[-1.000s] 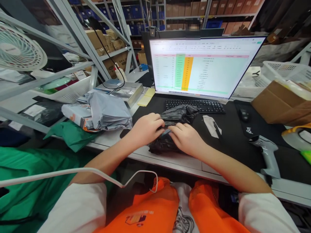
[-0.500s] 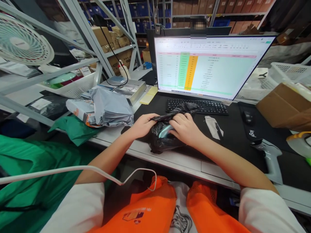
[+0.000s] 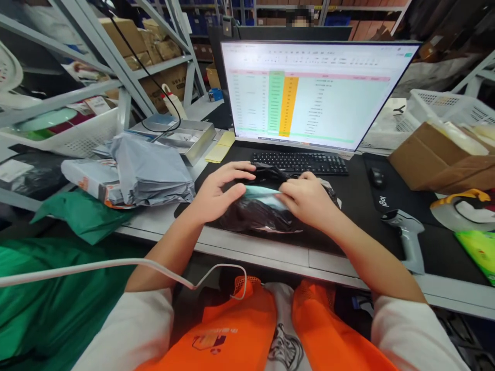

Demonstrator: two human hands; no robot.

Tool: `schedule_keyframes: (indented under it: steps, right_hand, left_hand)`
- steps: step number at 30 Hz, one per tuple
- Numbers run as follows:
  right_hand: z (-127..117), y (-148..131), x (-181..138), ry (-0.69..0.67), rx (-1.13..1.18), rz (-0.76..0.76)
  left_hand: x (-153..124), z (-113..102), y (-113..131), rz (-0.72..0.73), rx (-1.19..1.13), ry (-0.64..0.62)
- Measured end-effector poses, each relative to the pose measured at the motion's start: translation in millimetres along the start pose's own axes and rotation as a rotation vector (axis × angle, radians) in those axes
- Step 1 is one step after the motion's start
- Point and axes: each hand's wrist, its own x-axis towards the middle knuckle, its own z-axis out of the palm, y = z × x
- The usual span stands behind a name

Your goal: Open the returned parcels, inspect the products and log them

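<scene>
A crumpled black plastic bag point(image 3: 255, 216) lies on the black desk mat point(image 3: 359, 216) in front of the keyboard point(image 3: 299, 163). A pale teal item point(image 3: 260, 193) shows at the bag's mouth. My left hand point(image 3: 216, 193) rests on the bag's left end, thumb and fingers apart around the teal item's left tip. My right hand point(image 3: 309, 201) is closed on the bag's top edge beside the teal item, fingers pinching there.
A lit monitor point(image 3: 315, 93) stands behind the keyboard. Grey mailer parcels point(image 3: 143, 172) and a green bag point(image 3: 81, 216) lie at left, under metal shelving. A mouse point(image 3: 377, 176), a barcode scanner point(image 3: 406, 232) and a cardboard box point(image 3: 436, 154) sit at right.
The bag has been flattened and spread sideways, and more of the teal item shows at its mouth. Both hands moved apart along the bag's top edge. My view shifted right.
</scene>
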Motion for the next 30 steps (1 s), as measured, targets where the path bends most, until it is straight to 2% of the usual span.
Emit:
schedule_keyframes:
  steps: [3,6,9,12,14,15,16,18,20,22,24,26,28,30]
  right_hand:
    - [2,10,27,-0.174,0.062,0.036]
    - [15,20,23,-0.164,0.038,0.095]
    - [15,24,-10,-0.016,0.061,0.1]
    - [-9,35,-58,0.278,0.063,0.144]
    - [-26,51,-89,0.447,-0.028,0.354]
    - [-29,61,-103,0.45,-0.083,0.507]
    - [-28,71,-115,0.381,-0.125,0.672]
    - [-13,87,-134,0.068,-0.159,0.957]
    - [12,95,-144,-0.26,-0.156,1.109]
    - [34,98,-150,-0.391,-0.158,1.166]
    - [43,100,-154,-0.398,-0.148,1.198]
    - [38,103,-161,-0.378,-0.147,1.232]
    - [23,105,-170,-0.285,-0.096,1.308]
    - [6,100,-176,-0.072,0.026,1.376]
  left_hand:
    - [2,5,3,-0.12,0.125,-0.038]
    - [-8,23,-21,-0.307,0.203,-0.01]
    - [-23,42,-43,-0.386,0.107,-0.008]
    - [-30,52,-52,-0.398,0.097,0.087]
    - [-27,52,-55,-0.4,0.128,0.224]
    - [-24,51,-56,-0.391,0.142,0.293]
    - [-21,50,-58,-0.374,0.156,0.355]
    - [-14,51,-63,-0.317,0.19,0.442]
    - [-10,57,-68,-0.234,0.212,0.478]
    - [-11,66,-72,-0.127,0.206,0.519]
    - [-15,73,-75,-0.024,0.21,0.547]
    - [-21,75,-76,0.01,0.244,0.547]
    - [-25,71,-76,-0.06,0.255,0.531]
    - [-26,63,-75,-0.19,0.201,0.514]
